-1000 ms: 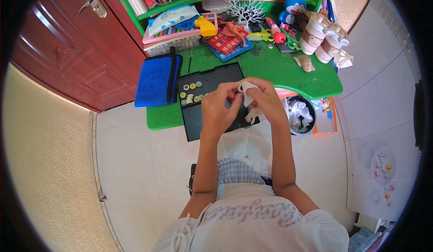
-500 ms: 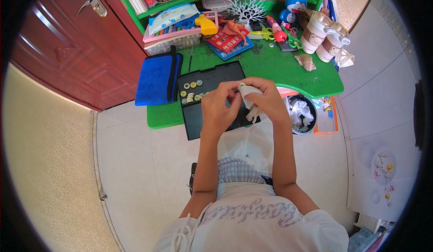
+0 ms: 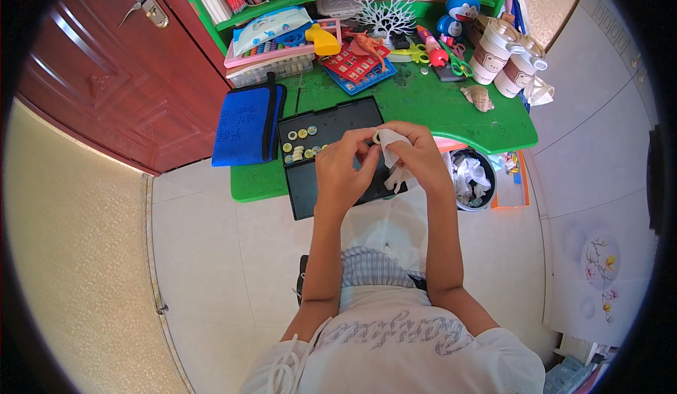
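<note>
Over an open black case (image 3: pixel 310 189), my two hands meet at the fingertips. My left hand (image 3: pixel 344 167) is closed in a pinch on a small pale round piece (image 3: pixel 376 138). My right hand (image 3: pixel 423 155) grips a crumpled white wipe (image 3: pixel 397 173), pressed against that same piece, with its loose end hanging down. Several small round game pieces (image 3: pixel 302 134), cream with yellow or green faces, lie in the left part of the case. My hands hide the case's middle and right side.
The case overhangs the front of a green desk (image 3: pixel 257 182). Beside it lies a blue zip pouch (image 3: pixel 243 126). Behind are red and blue cards (image 3: pixel 360 69), a seashell (image 3: pixel 478 98) and two cups (image 3: pixel 491 52). Below right stands a bin (image 3: pixel 471 179) of crumpled white paper.
My hands stay in nearly the same place. The fingers and wipe have shifted slightly around the round piece, which now shows more of its face.
</note>
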Tool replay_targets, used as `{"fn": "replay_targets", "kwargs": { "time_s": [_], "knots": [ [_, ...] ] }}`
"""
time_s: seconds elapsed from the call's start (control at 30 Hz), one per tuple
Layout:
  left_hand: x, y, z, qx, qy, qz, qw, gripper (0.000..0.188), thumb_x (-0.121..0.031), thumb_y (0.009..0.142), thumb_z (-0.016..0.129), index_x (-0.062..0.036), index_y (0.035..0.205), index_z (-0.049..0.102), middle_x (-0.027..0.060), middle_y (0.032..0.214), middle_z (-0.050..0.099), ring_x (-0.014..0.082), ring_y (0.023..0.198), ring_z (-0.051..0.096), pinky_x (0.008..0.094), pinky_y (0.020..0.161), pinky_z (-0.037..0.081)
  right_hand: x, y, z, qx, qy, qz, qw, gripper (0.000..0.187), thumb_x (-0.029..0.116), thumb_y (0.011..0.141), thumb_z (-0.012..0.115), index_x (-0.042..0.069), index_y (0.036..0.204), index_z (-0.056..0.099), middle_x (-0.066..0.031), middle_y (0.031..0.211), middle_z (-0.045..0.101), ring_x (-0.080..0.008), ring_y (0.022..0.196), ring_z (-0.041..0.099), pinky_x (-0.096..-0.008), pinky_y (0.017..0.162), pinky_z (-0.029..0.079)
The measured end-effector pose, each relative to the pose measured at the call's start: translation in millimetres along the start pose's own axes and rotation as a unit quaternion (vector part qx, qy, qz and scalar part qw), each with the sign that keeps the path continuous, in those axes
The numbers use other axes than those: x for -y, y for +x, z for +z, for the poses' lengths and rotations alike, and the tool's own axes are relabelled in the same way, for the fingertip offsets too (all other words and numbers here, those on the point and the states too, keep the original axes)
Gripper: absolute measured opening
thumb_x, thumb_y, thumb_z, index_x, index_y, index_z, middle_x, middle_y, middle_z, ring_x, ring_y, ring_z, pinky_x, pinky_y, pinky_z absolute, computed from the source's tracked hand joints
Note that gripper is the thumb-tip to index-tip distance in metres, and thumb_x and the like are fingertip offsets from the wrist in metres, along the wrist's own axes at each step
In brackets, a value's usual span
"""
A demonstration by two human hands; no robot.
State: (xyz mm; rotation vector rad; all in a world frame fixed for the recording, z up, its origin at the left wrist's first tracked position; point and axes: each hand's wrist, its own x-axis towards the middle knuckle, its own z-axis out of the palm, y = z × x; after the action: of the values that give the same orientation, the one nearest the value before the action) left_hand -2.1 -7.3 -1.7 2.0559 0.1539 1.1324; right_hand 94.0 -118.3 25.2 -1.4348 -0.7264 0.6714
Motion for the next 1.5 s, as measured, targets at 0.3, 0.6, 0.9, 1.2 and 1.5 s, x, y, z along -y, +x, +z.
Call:
{"fn": "replay_targets", "kwargs": {
  "time_s": [0.3,0.6,0.9,1.2,1.5],
  "knots": [
    [1.2,-0.4,0.0,-0.004,0.003,0.014,1.0,0.028,0.005,0.07,0.065,-0.002,0.097,0.058,0.0068,0.066,0.061,0.0117,0.056,0.058,0.0229,0.054,0.044,6.0,-1.3,1.1,0.001,-0.01,0.012,1.0,0.019,0.011,0.078,0.059,-0.001,0.092,0.063,-0.0001,0.079,0.06,-0.0066,0.073,0.053,-0.0214,0.064,0.043],
    [0.5,0.1,-0.7,-0.001,0.006,0.02,1.0,0.029,0.005,0.07,0.065,-0.0023,0.096,0.058,0.0067,0.065,0.061,0.012,0.056,0.058,0.0234,0.053,0.043,3.7,-0.1,1.1,0.004,-0.007,0.003,1.0,0.017,0.012,0.079,0.059,0.0,0.091,0.063,-0.0002,0.078,0.059,-0.0066,0.072,0.053,-0.0214,0.063,0.043],
    [0.9,0.2,-0.8,-0.005,0.011,0.016,1.0,0.029,0.004,0.07,0.065,-0.0027,0.097,0.058,0.0062,0.063,0.06,0.0116,0.055,0.057,0.0231,0.053,0.043,8.2,-1.7,1.4,0.002,-0.015,0.01,1.0,0.02,0.013,0.08,0.059,0.0,0.094,0.063,0.0001,0.078,0.059,-0.0062,0.069,0.053,-0.021,0.06,0.043],
    [-1.5,1.3,-0.3,0.005,0.0,0.001,1.0,0.029,0.005,0.07,0.064,-0.0021,0.098,0.058,0.0066,0.066,0.061,0.0113,0.056,0.057,0.0229,0.054,0.044,4.1,1.0,0.9,0.006,-0.002,-0.007,1.0,0.018,0.007,0.075,0.057,-0.002,0.091,0.062,-0.0008,0.08,0.059,-0.0074,0.073,0.053,-0.0218,0.065,0.043],
    [1.7,2.5,3.0,-0.027,-0.001,0.009,1.0,0.026,0.001,0.068,0.068,-0.0068,0.091,0.06,0.0031,0.059,0.056,0.016,0.05,0.056,0.0282,0.047,0.041,6.8,-0.2,-0.7,0.02,-0.005,-0.001,1.0,0.019,0.014,0.081,0.059,0.0,0.094,0.062,0.0014,0.079,0.058,-0.0048,0.07,0.051,-0.02,0.06,0.042]
  ]
}}
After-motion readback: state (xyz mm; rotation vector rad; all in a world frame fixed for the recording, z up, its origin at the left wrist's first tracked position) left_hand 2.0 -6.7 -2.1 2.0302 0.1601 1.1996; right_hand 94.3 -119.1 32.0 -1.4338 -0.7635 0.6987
